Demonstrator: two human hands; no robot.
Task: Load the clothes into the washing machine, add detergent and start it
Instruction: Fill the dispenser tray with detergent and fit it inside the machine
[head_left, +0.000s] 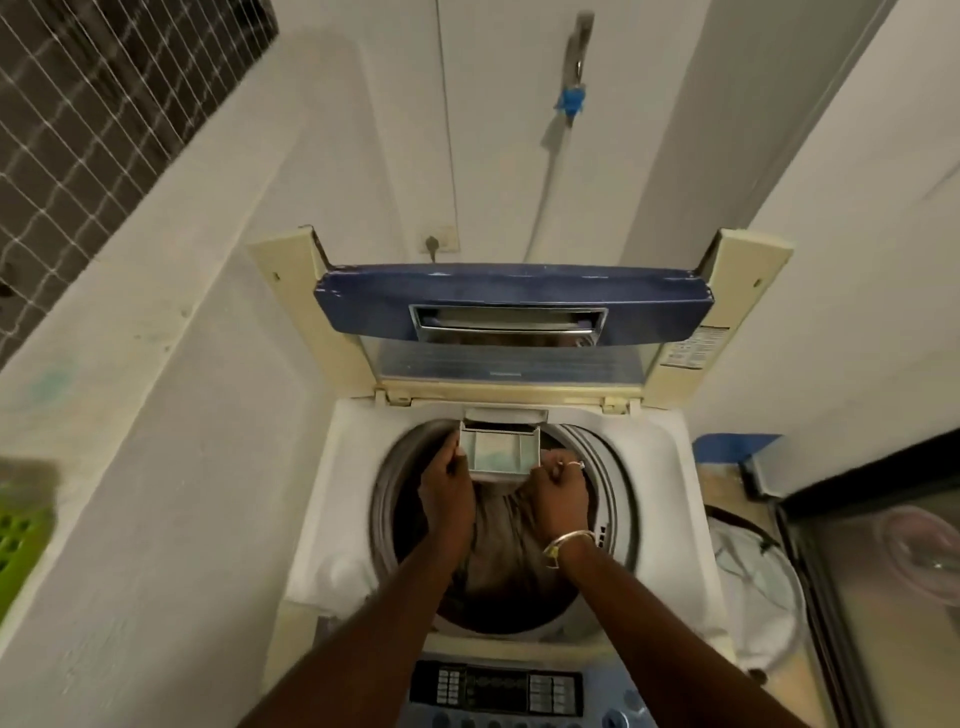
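Fingers of both your hands are curling onto the detergent drawer (501, 454), which is sticking out from the back edge of the washing machine (670, 467) and hanging over the drum opening. Your left hand (447, 488) is pinching the drawer's left front corner, the thumb and fingertips closing on its side wall. Your right hand (558, 493) is bunching tight against the right front corner and gripping it there (a ring is showing on one finger and a bangle is sitting on that wrist). Both forearms are reaching in over the control panel (496, 688) at the near edge of the machine. The drawer's compartments are facing up, and something pale is showing inside them, though blur is keeping it from being made out.

Clothes (498, 545) are lying in the drum below your hands, a brownish heap filling the middle of the tub. The lid (511, 301), blue along its handle edge, is standing open and leaning back toward the wall. A tap (576, 52) wrapped with blue tape is hanging on that wall above the machine. A green basket (21, 535) is peeking in at the far left edge, well apart from the machine.
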